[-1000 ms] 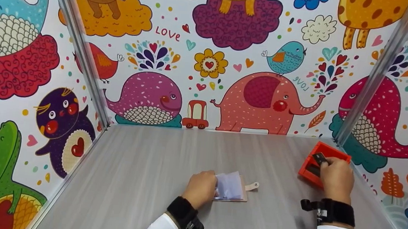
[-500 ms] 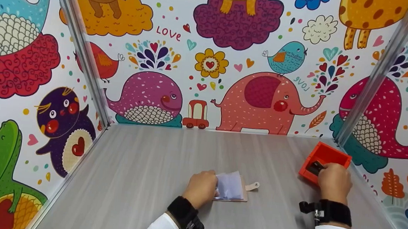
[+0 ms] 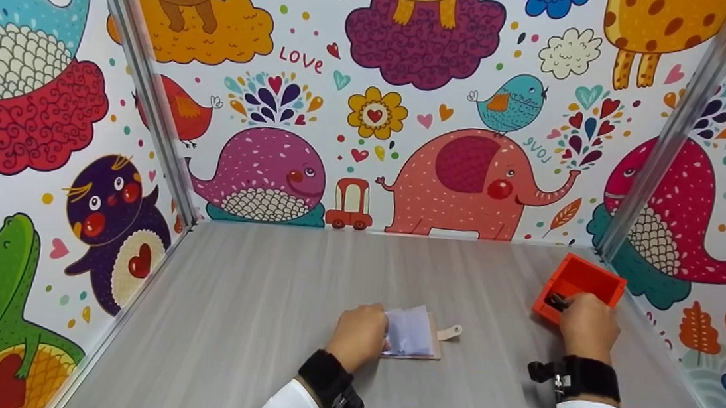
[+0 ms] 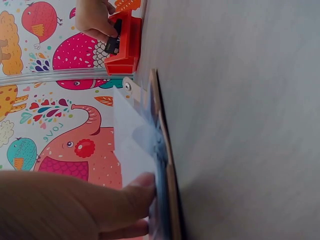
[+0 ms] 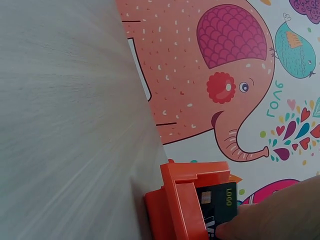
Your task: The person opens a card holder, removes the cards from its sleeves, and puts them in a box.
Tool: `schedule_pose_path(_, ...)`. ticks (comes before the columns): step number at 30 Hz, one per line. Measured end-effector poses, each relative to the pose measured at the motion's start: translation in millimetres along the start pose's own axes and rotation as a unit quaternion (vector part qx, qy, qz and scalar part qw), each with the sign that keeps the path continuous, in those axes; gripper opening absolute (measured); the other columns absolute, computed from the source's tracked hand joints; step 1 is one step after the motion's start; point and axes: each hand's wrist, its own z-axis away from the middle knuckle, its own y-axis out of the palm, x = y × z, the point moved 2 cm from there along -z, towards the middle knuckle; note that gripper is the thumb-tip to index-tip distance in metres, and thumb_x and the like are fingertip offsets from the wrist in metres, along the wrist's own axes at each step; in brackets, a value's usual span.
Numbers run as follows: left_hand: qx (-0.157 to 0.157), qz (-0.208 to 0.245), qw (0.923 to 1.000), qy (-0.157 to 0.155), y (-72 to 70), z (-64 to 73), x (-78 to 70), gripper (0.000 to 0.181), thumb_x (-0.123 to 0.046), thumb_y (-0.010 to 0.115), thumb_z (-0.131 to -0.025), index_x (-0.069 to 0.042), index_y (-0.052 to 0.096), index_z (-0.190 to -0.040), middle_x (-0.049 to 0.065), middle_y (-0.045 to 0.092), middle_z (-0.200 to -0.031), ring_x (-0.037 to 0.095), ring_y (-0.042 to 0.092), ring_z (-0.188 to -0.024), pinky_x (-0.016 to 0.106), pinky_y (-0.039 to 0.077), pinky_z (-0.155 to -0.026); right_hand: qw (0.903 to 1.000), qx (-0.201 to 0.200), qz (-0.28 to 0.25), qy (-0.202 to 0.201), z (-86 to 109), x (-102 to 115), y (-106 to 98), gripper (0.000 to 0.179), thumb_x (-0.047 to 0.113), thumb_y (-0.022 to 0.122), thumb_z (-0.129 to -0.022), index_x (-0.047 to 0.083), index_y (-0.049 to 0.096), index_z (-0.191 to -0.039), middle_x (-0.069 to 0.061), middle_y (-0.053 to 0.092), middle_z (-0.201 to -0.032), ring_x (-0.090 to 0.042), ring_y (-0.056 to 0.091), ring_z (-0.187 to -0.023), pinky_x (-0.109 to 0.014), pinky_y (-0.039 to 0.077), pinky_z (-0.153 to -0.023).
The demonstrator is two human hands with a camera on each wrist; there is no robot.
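Note:
My left hand (image 3: 358, 337) holds a small card holder (image 3: 410, 332) by its left side on the table. The holder lies open, with clear plastic sleeves (image 4: 137, 135) standing up from its tan cover and a snap strap (image 3: 450, 333) pointing right. In the left wrist view the thumb presses against the sleeves. At the far right, my right hand (image 3: 590, 326) reaches into a red box (image 3: 589, 280) and pinches a black card (image 5: 222, 197) with a gold chip and "LOGO" printed on it. The hand hides part of the card and the box's near corner.
The grey wood-grain table (image 3: 260, 301) is walled by panels with printed cartoon animals. A metal post (image 3: 669, 133) rises at the back right corner, close behind the red box. Another post (image 3: 141, 83) stands at the back left.
My right hand has lowered the black card into the red box, shifting slightly left as it went. The left hand and the card holder have stayed in place.

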Motion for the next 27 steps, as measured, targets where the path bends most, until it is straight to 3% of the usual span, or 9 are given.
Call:
schedule_pose_path(4,-0.001,-0.002,1.0,0.002,0.7,0.1,0.3,0.026,-0.025,0.1,-0.078,-0.012,0.077,-0.079,0.003,0.071,-0.085,0.028,0.074,-0.08,0.046,0.061,-0.068,0.9999,0.003,0.001,-0.01,1.1,0.6,0.4,0.032,0.0,0.06,-0.101,-0.005,0.081,-0.125,-0.033,0.078,-0.127,-0.049,0.067,-0.098,-0.067,0.054,-0.091)
schedule_pose_path(10,0.001,-0.005,1.0,0.0,0.0,-0.1,-0.4,0.027,-0.026,0.1,-0.079,-0.011,0.078,-0.082,0.003,0.072,-0.086,0.028,0.076,-0.081,0.046,0.061,-0.069,0.9995,0.006,0.022,-0.021,0.7,1.2,0.9,0.026,0.006,0.059,-0.1,0.0,0.083,-0.092,-0.028,0.079,-0.096,-0.047,0.068,-0.086,-0.063,0.055,-0.078)
schedule_pose_path(14,0.004,-0.007,0.9999,-0.006,0.3,-0.7,-1.2,0.028,-0.026,0.1,-0.079,-0.01,0.078,-0.085,0.004,0.073,-0.088,0.029,0.077,-0.085,0.047,0.063,-0.072,0.9993,0.0,0.029,-0.025,2.8,2.8,0.9,0.026,0.01,0.061,-0.1,0.001,0.076,-0.081,-0.03,0.077,-0.093,-0.052,0.068,-0.087,-0.069,0.057,-0.079)
schedule_pose_path(19,0.005,-0.009,0.9999,-0.007,0.3,-1.1,-1.4,0.028,-0.027,0.1,-0.079,-0.01,0.078,-0.084,0.004,0.073,-0.089,0.029,0.077,-0.085,0.047,0.063,-0.073,0.9986,0.034,0.039,-0.014,2.2,4.9,2.2,0.025,0.015,0.066,-0.102,-0.005,0.077,-0.093,-0.026,0.072,-0.088,-0.049,0.064,-0.087,-0.068,0.055,-0.084)
schedule_pose_path(24,0.003,-0.01,0.9999,-0.006,-2.1,0.1,-2.5,0.028,-0.027,0.1,-0.079,-0.01,0.078,-0.085,0.004,0.073,-0.089,0.029,0.077,-0.085,0.047,0.062,-0.073,0.9963,0.072,0.047,-0.003,-0.2,6.5,5.3,0.033,0.019,0.068,-0.103,-0.012,0.077,-0.11,-0.029,0.071,-0.096,-0.049,0.062,-0.091,-0.068,0.052,-0.09)
schedule_pose_path(27,0.003,-0.011,0.9999,-0.006,-1.8,0.6,-2.7,0.027,-0.026,0.1,-0.08,-0.009,0.079,-0.087,0.004,0.073,-0.09,0.029,0.076,-0.086,0.047,0.062,-0.074,0.996,0.078,0.043,-0.004,-0.2,7.8,5.8,0.033,0.02,0.068,-0.103,-0.011,0.078,-0.109,-0.03,0.072,-0.098,-0.049,0.062,-0.091,-0.067,0.051,-0.09)
